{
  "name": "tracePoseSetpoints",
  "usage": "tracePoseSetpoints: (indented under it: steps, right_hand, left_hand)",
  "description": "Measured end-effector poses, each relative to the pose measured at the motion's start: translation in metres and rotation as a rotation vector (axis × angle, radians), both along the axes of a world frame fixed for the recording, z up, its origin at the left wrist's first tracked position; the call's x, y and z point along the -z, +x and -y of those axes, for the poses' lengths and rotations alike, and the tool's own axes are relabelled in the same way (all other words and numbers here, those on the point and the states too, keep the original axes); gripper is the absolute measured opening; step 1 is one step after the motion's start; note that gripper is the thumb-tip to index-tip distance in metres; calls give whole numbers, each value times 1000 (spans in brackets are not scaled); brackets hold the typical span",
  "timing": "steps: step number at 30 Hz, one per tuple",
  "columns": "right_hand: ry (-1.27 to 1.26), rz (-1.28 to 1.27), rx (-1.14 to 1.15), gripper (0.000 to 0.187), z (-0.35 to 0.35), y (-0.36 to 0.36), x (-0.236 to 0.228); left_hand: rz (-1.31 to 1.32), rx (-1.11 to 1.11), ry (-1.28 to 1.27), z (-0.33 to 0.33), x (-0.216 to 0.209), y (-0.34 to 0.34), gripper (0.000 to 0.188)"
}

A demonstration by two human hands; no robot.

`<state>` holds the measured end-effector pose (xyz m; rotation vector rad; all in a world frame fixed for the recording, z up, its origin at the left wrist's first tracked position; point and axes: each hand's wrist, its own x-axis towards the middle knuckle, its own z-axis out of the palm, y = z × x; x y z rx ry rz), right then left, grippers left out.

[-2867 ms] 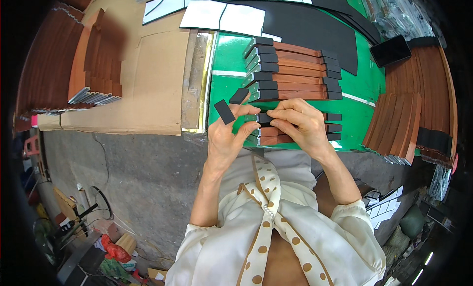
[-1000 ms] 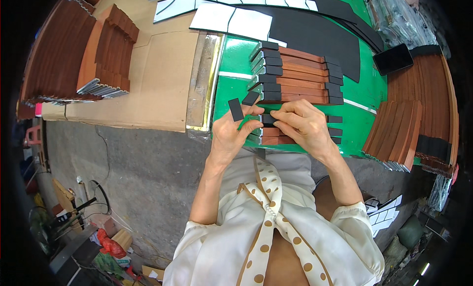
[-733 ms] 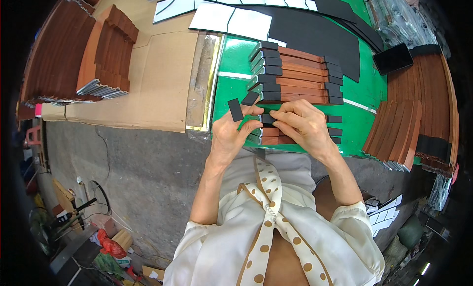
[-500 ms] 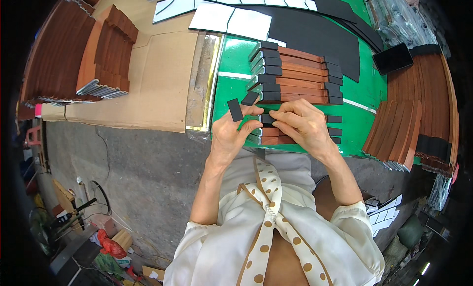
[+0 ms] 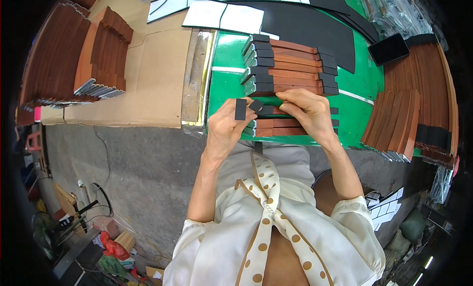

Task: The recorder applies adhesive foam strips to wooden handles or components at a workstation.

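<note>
My left hand [image 5: 227, 124] is closed, with an upright black rectangular pad [image 5: 240, 109] at its fingers and a second small black pad [image 5: 255, 106] tilted at the fingertips. Those fingertips are beside the black-padded left end of a reddish-brown wooden strip [image 5: 283, 110]. Over that strip, my right hand [image 5: 311, 111] has thumb and forefinger pinched close together; whatever they hold, if anything, is hidden. Nearer me lie more brown strips [image 5: 278, 123]. Beyond my hands, a row of brown strips [image 5: 295, 64] has black pads across both ends.
Black sheets [image 5: 305, 32] and white-faced pads [image 5: 224, 16] lie at the back of the green table [image 5: 226, 47]. Stacked brown strips stand left [image 5: 106, 54] and right [image 5: 394, 121]. A black phone [image 5: 389, 49] rests by the right stack. Cardboard [image 5: 157, 79] covers the left side.
The fingertips of my hands have moved apart, the right ones slightly up. The upright pad at my left hand has straightened, and the smaller pad has shifted down towards the strip's left end.
</note>
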<state>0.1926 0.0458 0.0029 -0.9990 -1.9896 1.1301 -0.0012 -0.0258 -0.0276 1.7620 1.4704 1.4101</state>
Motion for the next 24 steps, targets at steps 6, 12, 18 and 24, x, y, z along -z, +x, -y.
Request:
tracePoseSetpoints:
  steps: [6,12,18,24]
  right_hand:
    - [355,92,-78,20,5,1,5]
    - [450,138,-27,23,9,-5,10]
    - [543,164,-18,22,9,-6,14]
    - [494,153,-41,21,4,-1,7]
  left_hand:
    - [-17,10,44,0,7,0,10]
    - [-31,26,61,-1,10,0,17]
    - [-241,22,183,0,10,-4,23]
    - [-169,62,50,-2,11,1,29]
